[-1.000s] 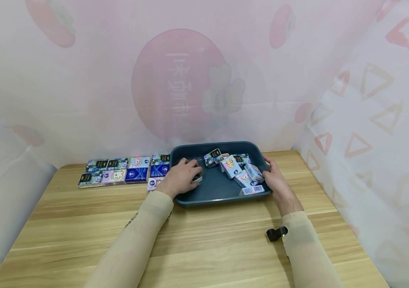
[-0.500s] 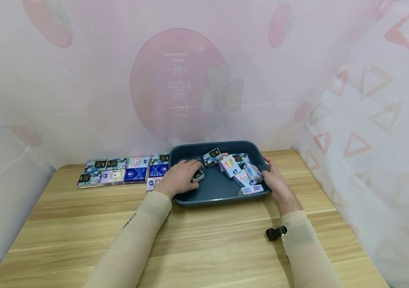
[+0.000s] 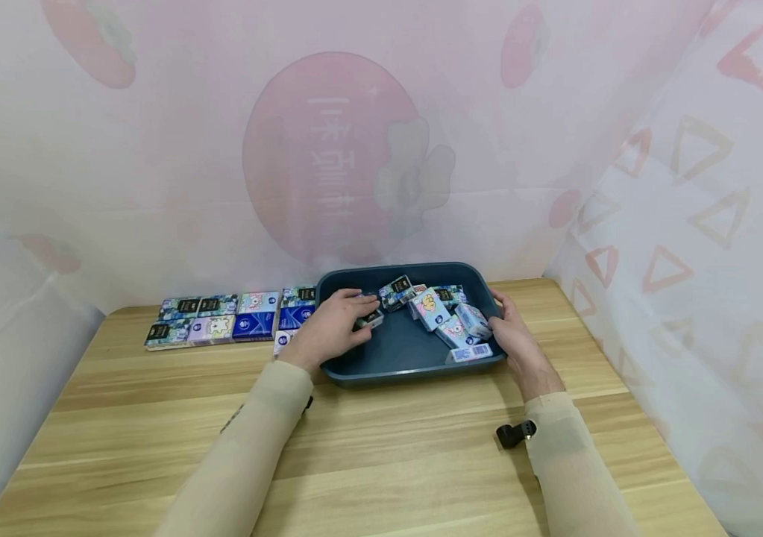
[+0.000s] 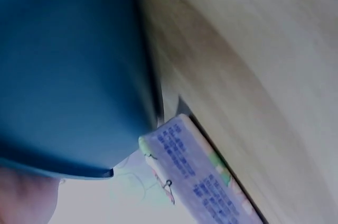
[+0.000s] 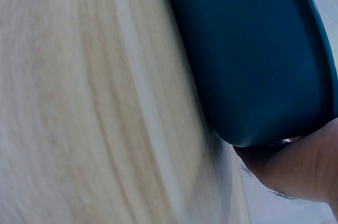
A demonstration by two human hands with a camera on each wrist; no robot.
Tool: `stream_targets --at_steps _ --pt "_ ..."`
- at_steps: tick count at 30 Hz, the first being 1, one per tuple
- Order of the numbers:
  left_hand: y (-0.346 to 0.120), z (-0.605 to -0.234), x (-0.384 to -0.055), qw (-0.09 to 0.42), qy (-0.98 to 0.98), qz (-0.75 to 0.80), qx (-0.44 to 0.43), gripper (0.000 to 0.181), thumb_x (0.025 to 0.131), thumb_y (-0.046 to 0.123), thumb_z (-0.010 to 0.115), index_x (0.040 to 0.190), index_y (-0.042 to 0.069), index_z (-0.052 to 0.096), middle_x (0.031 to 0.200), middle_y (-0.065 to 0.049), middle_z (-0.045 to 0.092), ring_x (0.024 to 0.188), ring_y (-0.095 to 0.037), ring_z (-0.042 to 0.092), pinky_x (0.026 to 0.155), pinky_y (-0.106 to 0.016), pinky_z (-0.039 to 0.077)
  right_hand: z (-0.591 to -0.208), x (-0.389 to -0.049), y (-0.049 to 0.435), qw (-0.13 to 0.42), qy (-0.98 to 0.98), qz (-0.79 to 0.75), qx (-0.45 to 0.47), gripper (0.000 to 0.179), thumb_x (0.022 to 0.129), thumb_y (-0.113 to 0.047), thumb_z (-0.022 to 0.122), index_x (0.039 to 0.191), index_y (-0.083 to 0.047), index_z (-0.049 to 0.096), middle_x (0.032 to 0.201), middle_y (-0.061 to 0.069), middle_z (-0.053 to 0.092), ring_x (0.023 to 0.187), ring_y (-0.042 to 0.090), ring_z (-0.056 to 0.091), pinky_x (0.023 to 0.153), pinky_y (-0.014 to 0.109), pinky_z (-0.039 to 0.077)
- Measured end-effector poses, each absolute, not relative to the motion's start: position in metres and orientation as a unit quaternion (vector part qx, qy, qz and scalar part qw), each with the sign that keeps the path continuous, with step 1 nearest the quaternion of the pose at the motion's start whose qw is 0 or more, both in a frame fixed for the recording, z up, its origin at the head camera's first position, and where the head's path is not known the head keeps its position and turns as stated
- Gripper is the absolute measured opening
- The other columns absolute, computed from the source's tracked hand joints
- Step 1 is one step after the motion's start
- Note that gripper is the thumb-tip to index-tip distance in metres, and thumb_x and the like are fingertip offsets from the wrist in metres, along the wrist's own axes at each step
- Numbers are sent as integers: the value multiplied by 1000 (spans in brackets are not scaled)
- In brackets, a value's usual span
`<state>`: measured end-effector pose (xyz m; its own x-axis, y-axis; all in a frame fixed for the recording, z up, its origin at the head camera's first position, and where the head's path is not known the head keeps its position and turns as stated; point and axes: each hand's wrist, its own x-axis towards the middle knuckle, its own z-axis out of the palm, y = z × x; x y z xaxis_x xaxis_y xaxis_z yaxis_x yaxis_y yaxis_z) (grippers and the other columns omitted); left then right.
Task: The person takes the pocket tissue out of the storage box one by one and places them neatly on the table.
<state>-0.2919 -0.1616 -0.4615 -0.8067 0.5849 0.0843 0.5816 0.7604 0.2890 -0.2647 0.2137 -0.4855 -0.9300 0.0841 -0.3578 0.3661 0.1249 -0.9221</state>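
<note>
A dark blue plastic tray [image 3: 388,354] stands at the back of the wooden table. My left hand [image 3: 330,328] reaches over its left rim and holds a dark tissue pack [image 3: 373,320] between fingers and thumb, partly covering it. Gripping the tray's right end is my right hand [image 3: 517,343], with the thumb at the rim. Inside the tray, several tissue packs lie in a loose heap on the right, among them a light blue one [image 3: 430,309] and a dark floral one [image 3: 397,292]. The right wrist view shows the tray's outer wall [image 5: 253,60] beside that hand [image 5: 306,168].
Left of the tray, tissue packs in two rows lie flat along the table's back, including a blue one [image 3: 253,326] and a lilac one [image 3: 211,329]. Another lilac pack [image 4: 203,179] lies right beside the tray, partly behind my left hand. A printed curtain [image 3: 186,186] hangs behind.
My left hand has shifted slightly, its fingers now straighter over the dark pack, and more of the pack shows. The right hand and the tray have stayed put.
</note>
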Motion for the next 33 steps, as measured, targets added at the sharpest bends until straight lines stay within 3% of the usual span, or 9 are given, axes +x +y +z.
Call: stream_targets --at_steps 9,14,24,33 --pt "-172 -447 -280 -46 934 207 286 33 115 26 78 145 15 85 147 -8 84 150 -34 70 126 -57 62 -486 -264 214 109 745 -640 150 81 118 -1 36 190 -31 16 197 19 19 176 41 27 149 64 19" --pt "-179 -431 -270 -85 933 218 274 27 113 27 81 136 17 88 136 -6 88 138 -33 76 125 -63 60 -486 -265 214 109 744 -641 153 81 118 -1 36 190 -31 17 196 19 22 174 41 29 149 63 20" --pt "-203 -410 -257 -136 939 200 243 25 111 26 83 132 14 89 130 -8 90 135 -37 77 124 -67 58 -485 -264 213 106 742 -645 150 81 117 0 36 190 -29 18 195 20 25 168 40 34 145 58 24" --pt "-232 -408 -249 -138 952 190 197 26 114 26 78 132 12 89 136 -15 87 137 -44 77 123 -67 60 -485 -264 213 108 744 -641 154 80 118 -1 36 190 -32 18 196 19 24 172 40 31 147 62 20"
